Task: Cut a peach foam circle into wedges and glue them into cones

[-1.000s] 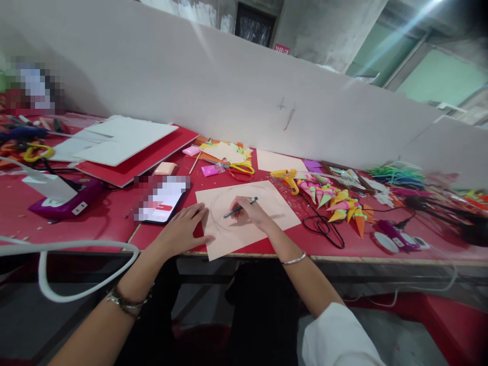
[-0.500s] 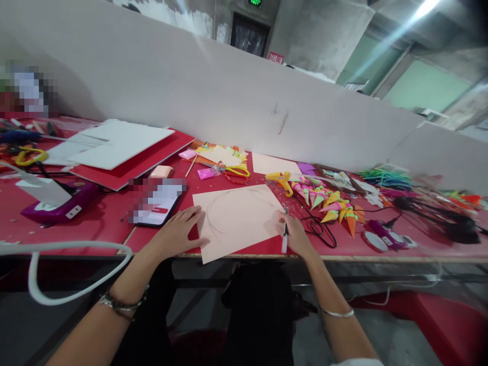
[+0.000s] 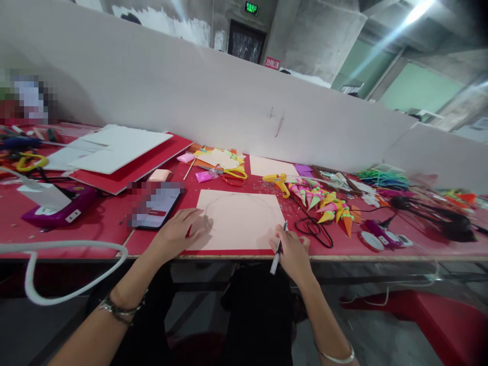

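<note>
- At far left, a purple power strip [image 3: 84,202] is sitting on a red table [image 3: 101,234], with white boards [image 3: 122,147] lying behind it.
- A phone [image 3: 163,204] is lying face up just beside the left hand, its screen glowing and partly blurred out.
- The left hand [image 3: 177,234] is resting palm down, its thumb parted from loosely spread fingers; the grip is standing open, and the fingertips are touching the left edge of the paper.
- A pale peach sheet of paper [image 3: 240,223] is lying flat between the two hands near the table's front edge, faint dark curved lines arching across its left, upper and right parts.
- Beyond the paper, yellow-handled scissors [image 3: 238,174] are lying near a small pink packet [image 3: 204,176].
- A slim dark pen [image 3: 276,261] with a pale end is slanting through the right hand, the pale end pointing back toward the person.
- The right hand [image 3: 293,251] is closing narrowly around the pen at the lower right corner of the paper; whether its fingertips are pressing the sheet, one cannot tell.
- Farther right, a yellow glue gun [image 3: 281,184] is lying near a cluster of bright little cones [image 3: 335,209], a black cord [image 3: 314,231] looping in front.
</note>
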Tool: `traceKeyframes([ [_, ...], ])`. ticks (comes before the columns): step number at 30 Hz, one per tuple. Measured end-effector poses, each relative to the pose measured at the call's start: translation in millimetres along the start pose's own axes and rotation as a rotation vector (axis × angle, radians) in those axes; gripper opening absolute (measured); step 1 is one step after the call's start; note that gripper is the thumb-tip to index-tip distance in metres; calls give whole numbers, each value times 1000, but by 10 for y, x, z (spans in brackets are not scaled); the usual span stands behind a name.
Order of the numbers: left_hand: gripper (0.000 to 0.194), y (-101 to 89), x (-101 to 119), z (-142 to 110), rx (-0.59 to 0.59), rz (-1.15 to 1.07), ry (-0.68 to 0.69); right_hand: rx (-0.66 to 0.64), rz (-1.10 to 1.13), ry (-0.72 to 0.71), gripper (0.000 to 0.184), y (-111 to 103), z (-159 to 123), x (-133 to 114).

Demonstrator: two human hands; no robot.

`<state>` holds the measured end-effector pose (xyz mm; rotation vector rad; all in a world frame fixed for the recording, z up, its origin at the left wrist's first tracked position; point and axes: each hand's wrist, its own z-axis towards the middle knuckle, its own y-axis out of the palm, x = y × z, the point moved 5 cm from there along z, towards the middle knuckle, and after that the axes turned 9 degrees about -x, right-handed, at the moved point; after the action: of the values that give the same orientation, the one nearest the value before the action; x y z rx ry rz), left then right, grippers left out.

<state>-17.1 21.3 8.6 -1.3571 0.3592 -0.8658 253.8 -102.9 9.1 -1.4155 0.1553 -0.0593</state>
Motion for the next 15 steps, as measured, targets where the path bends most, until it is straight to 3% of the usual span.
traceKeyframes([
  [3,42,-172,-65,3,40,91,-103,0,-24,-5,30,-40,-34,-45],
  [6,39,-423,-261,-39,184,248,-311,28,-24,-15,26,-69,-17,-63],
  [8,40,-512,-402,-59,210,329,-360,46,-13,-17,23,-83,2,-68],
  [12,38,-493,-611,-28,78,372,-309,57,38,-9,19,-97,11,-49],
  [15,39,-536,-626,8,102,369,-327,48,110,-8,17,-79,20,3],
])
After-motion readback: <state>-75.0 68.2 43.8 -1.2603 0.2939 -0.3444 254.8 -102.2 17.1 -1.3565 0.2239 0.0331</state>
